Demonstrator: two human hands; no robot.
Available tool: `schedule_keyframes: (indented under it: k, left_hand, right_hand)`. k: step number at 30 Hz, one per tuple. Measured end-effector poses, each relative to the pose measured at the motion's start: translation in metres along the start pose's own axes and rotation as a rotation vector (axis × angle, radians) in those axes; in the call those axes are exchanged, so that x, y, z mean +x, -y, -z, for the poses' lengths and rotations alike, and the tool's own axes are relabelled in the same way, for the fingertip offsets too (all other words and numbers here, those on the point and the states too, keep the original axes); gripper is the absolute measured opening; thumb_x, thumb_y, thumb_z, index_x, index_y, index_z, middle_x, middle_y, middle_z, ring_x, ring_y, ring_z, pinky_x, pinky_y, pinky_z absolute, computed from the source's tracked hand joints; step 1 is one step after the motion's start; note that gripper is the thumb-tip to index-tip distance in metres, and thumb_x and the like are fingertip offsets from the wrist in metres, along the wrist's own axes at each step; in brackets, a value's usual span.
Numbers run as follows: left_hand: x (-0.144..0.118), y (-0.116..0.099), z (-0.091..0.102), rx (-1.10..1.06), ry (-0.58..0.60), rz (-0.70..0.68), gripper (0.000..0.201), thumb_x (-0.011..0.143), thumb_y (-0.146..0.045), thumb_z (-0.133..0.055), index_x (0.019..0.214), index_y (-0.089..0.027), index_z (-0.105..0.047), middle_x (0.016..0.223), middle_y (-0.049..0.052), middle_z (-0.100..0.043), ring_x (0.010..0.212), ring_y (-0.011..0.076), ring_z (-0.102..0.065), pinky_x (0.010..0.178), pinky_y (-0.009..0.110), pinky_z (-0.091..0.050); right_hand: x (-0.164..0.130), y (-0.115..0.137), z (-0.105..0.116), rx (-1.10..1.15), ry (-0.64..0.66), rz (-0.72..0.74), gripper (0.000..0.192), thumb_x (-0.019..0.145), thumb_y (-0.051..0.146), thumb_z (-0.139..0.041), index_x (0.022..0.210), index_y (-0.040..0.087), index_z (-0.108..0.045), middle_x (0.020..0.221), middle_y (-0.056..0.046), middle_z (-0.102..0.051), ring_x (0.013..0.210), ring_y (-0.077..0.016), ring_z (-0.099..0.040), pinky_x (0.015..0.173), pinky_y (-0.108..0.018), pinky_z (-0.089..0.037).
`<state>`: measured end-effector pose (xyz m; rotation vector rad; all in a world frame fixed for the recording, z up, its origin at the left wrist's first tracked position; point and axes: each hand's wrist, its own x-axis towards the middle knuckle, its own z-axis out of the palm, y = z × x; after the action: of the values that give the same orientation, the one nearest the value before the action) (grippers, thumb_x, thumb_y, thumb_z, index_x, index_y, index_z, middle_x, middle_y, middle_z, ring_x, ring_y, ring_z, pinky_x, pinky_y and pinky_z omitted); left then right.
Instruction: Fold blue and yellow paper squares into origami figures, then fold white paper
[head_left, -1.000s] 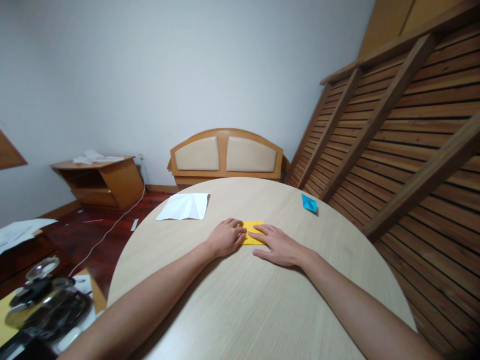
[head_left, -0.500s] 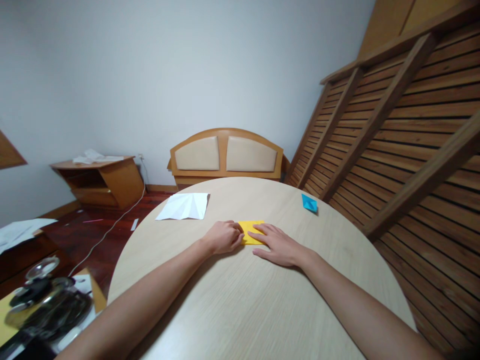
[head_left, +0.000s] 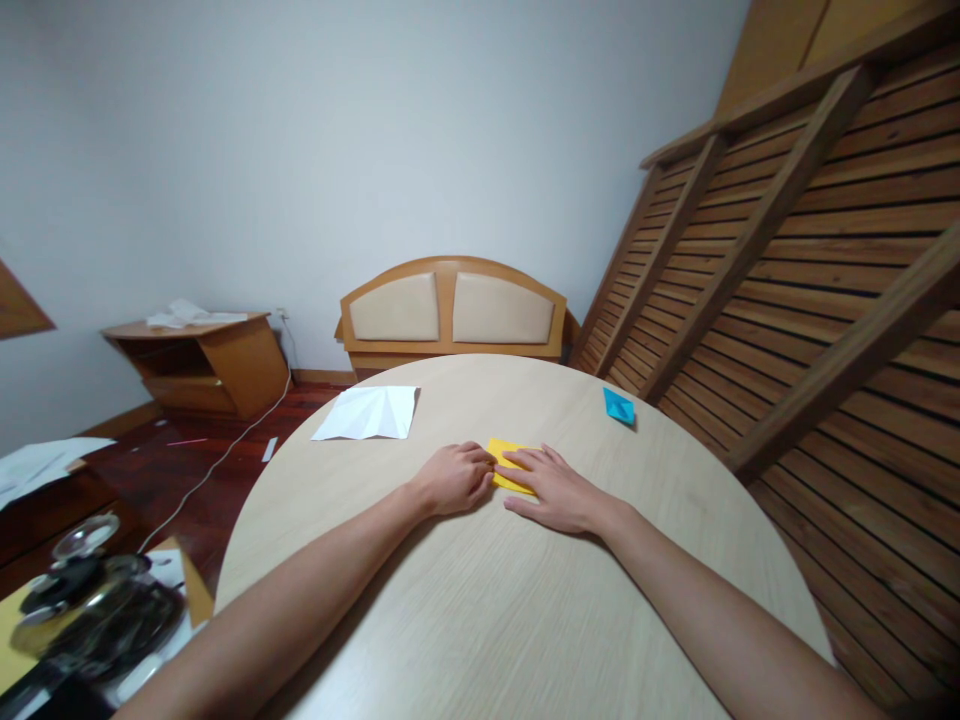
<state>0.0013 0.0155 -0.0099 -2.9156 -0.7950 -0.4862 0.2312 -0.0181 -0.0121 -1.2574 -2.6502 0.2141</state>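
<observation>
Yellow paper (head_left: 507, 462) turned askew, right hand (head_left: 559, 490) further over it

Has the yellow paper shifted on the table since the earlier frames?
Yes. The yellow paper has turned slightly under the right hand: its edges, earlier square to the table, now sit skewed, while the blue paper stays put.

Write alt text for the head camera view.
Two bare hands, left hand and right hand, press a folded yellow paper square flat on a round pale wooden table. A creased white paper sheet and small blue folded paper lie beyond.
</observation>
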Motion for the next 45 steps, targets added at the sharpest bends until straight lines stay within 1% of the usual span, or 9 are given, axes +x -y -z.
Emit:
schedule_keyframes:
  k: [5, 10, 14, 21, 26, 31, 35, 39, 45]
  left_hand:
    - [0.001, 0.0, 0.002, -0.006, 0.028, -0.009, 0.031, 0.099, -0.03, -0.039, 0.1, -0.02, -0.068, 0.106, 0.008, -0.071, 0.1, 0.0214, -0.064, 0.094, 0.035, -0.049]
    - [-0.001, -0.001, 0.003, -0.04, 0.038, -0.003, 0.032, 0.098, -0.038, -0.041, 0.109, -0.022, -0.067, 0.104, 0.008, -0.071, 0.104, 0.0228, -0.062, 0.095, 0.036, -0.048]
    - [-0.002, 0.0, 0.002, -0.049, 0.035, -0.008, 0.033, 0.098, -0.041, -0.042, 0.109, -0.024, -0.068, 0.108, 0.008, -0.071, 0.106, 0.0239, -0.062, 0.095, 0.037, -0.048]
    - [-0.002, -0.001, 0.002, -0.013, 0.035, -0.022, 0.033, 0.099, -0.039, -0.04, 0.107, -0.024, -0.068, 0.11, 0.007, -0.07, 0.109, 0.0245, -0.061, 0.097, 0.039, -0.046]
    - [-0.001, -0.002, 0.0, 0.04, 0.024, -0.011, 0.03, 0.098, -0.038, -0.042, 0.111, -0.022, -0.064, 0.116, 0.008, -0.068, 0.116, 0.0269, -0.057, 0.104, 0.043, -0.04]
    - [-0.002, 0.0, -0.004, 0.061, 0.0, 0.071, 0.032, 0.098, -0.038, -0.043, 0.118, -0.021, -0.06, 0.123, 0.009, -0.064, 0.125, 0.0302, -0.051, 0.105, 0.046, -0.038]
    - [-0.001, 0.0, -0.005, 0.04, 0.002, 0.043, 0.03, 0.099, -0.034, -0.039, 0.116, -0.021, -0.061, 0.123, 0.008, -0.064, 0.121, 0.026, -0.054, 0.104, 0.042, -0.04]
    - [0.001, 0.001, -0.005, 0.008, 0.035, 0.012, 0.031, 0.101, -0.033, -0.036, 0.111, -0.021, -0.062, 0.114, 0.008, -0.067, 0.109, 0.0221, -0.062, 0.102, 0.039, -0.042]
    - [0.0, 0.002, -0.006, 0.01, 0.036, 0.017, 0.033, 0.101, -0.036, -0.037, 0.113, -0.022, -0.063, 0.114, 0.008, -0.068, 0.107, 0.0237, -0.063, 0.097, 0.04, -0.046]
  right_hand:
    - [0.001, 0.0, 0.005, -0.005, -0.023, 0.046, 0.056, 0.093, 0.059, -0.047, 0.139, 0.029, -0.055, 0.145, -0.012, -0.051, 0.134, -0.0321, -0.042, 0.112, -0.05, -0.026]
    - [-0.002, -0.001, 0.015, -0.001, -0.024, 0.104, 0.044, 0.092, 0.053, -0.053, 0.123, 0.026, -0.069, 0.135, -0.011, -0.061, 0.126, -0.0317, -0.053, 0.108, -0.047, -0.034]
    - [-0.005, -0.004, 0.021, 0.018, -0.032, 0.106, 0.037, 0.09, 0.048, -0.056, 0.11, 0.024, -0.076, 0.127, -0.011, -0.067, 0.115, -0.0299, -0.061, 0.102, -0.042, -0.041]
    - [-0.012, -0.01, 0.028, 0.059, -0.015, 0.069, 0.017, 0.079, 0.034, -0.065, 0.082, 0.027, -0.08, 0.12, -0.006, -0.071, 0.106, -0.0275, -0.065, 0.097, -0.037, -0.045]
    - [-0.015, -0.009, 0.03, 0.055, 0.004, 0.059, 0.021, 0.079, 0.034, -0.064, 0.091, 0.026, -0.08, 0.123, -0.007, -0.069, 0.109, -0.028, -0.064, 0.097, -0.037, -0.045]
    - [-0.01, -0.001, 0.025, 0.032, 0.003, 0.097, 0.04, 0.083, 0.037, -0.063, 0.12, 0.025, -0.072, 0.135, -0.009, -0.062, 0.121, -0.0301, -0.058, 0.104, -0.04, -0.041]
    - [-0.007, 0.004, 0.021, 0.013, 0.004, 0.152, 0.045, 0.088, 0.035, -0.058, 0.131, 0.023, -0.064, 0.14, -0.012, -0.058, 0.127, -0.0293, -0.054, 0.107, -0.042, -0.038]
    - [-0.007, 0.003, 0.021, 0.022, 0.0, 0.158, 0.038, 0.088, 0.035, -0.06, 0.124, 0.026, -0.069, 0.136, -0.011, -0.061, 0.122, -0.0287, -0.058, 0.102, -0.04, -0.042]
    - [-0.01, 0.0, 0.023, 0.068, -0.018, 0.115, 0.025, 0.085, 0.036, -0.064, 0.103, 0.027, -0.078, 0.129, -0.008, -0.067, 0.113, -0.0284, -0.063, 0.097, -0.036, -0.045]
